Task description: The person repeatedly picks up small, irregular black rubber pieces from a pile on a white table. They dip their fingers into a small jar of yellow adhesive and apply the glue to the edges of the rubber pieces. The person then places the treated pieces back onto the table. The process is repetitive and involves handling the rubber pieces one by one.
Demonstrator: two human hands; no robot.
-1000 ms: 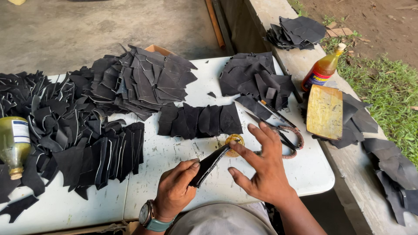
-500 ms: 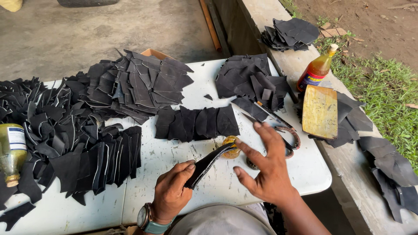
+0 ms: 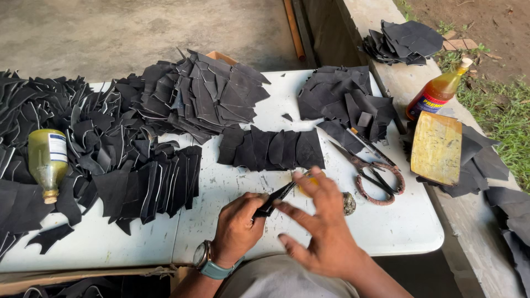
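Note:
My left hand (image 3: 237,225), with a watch on its wrist, pinches the near end of a narrow black leather strip (image 3: 280,195) just above the white table (image 3: 408,226). The strip slants up and to the right. My right hand (image 3: 323,229) hovers over the strip's far half with fingers spread and blurred, its fingertips at or on the strip. A small yellow object (image 3: 305,186) lies partly hidden under those fingers. A small round knob-like thing (image 3: 349,203) rests just right of them.
Big rusty scissors (image 3: 375,176) lie to the right. A row of black pieces (image 3: 270,149) sits behind the hands, with piles at left (image 3: 110,165), centre (image 3: 204,94) and right (image 3: 345,102). A yellowish bottle (image 3: 47,163) lies far left. An orange bottle (image 3: 436,94) and a tan slab (image 3: 436,146) stand on the ledge.
My right hand has lifted off the table and slid left and toward me over the strip. My left hand keeps its hold on the strip.

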